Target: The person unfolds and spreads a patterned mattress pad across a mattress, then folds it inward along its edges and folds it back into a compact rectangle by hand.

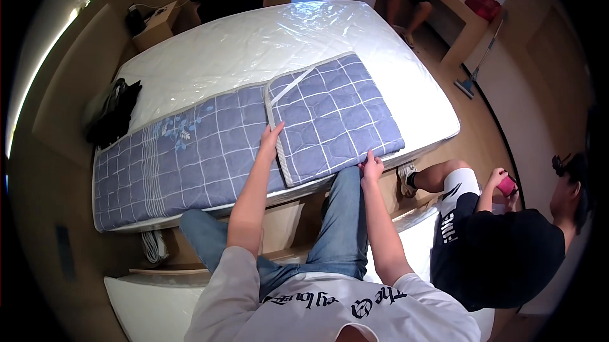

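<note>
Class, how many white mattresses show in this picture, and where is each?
2. The upper mattress lies under the blue checked pad; the lower mattress shows along the bottom, partly hidden by the wearer's shirt. Others could be hidden.

A blue checked pad (pixel 222 142) lies along the near side of a plastic-wrapped mattress (pixel 209 44), its right part doubled over. Of the hands, the left hand (pixel 271 140) holds the fold's left edge and the right hand (pixel 372 168) pinches the near edge. At right, a person (pixel 501 253) in black holds something pink (pixel 507 186); a mop (pixel 467 84) stands near the desk (pixel 458 11).
</note>
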Demonstrator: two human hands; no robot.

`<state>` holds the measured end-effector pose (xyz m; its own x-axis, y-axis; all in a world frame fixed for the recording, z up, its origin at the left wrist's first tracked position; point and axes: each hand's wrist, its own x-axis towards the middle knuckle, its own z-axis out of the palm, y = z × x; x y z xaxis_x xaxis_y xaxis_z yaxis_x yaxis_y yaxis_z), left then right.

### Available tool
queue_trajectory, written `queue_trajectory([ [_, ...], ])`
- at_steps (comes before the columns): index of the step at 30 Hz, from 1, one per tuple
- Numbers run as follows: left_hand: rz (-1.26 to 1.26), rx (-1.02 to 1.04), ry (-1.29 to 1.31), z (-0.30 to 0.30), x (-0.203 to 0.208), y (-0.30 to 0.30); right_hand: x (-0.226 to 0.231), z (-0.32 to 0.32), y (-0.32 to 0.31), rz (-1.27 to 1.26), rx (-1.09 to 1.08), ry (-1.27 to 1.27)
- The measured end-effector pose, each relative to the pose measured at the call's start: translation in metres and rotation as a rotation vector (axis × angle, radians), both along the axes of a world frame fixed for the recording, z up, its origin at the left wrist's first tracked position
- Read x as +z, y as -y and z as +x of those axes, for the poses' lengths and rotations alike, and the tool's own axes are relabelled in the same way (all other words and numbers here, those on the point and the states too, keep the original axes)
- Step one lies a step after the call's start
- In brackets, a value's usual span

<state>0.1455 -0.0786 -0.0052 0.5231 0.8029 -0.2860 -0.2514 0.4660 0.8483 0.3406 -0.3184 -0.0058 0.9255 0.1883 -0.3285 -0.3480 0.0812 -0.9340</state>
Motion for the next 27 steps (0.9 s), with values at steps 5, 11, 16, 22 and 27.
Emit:
queue_trajectory([
  [5,0.343,0.123,-0.171,0.008,0.06,0.0,-0.014,0.004,0.014,0.018,0.109,0.086],
  [11,0.387,0.091,-0.546,-0.003,-0.007,0.008,-0.03,0.028,0.006,-0.085,-0.042,0.124],
  [16,-0.054,0.079,0.127,0.002,-0.001,-0.021,0.014,0.037,0.012,-0.039,0.028,-0.024],
  [22,-0.1,-0.01,0.055,0.017,0.006,-0.092,-0.007,0.084,0.01,-0.233,-0.094,0.198],
  [27,0.406,0.136,-0.042,0.035,0.029,-0.1,-0.021,0.099,0.033,-0.222,-0.042,0.277],
])
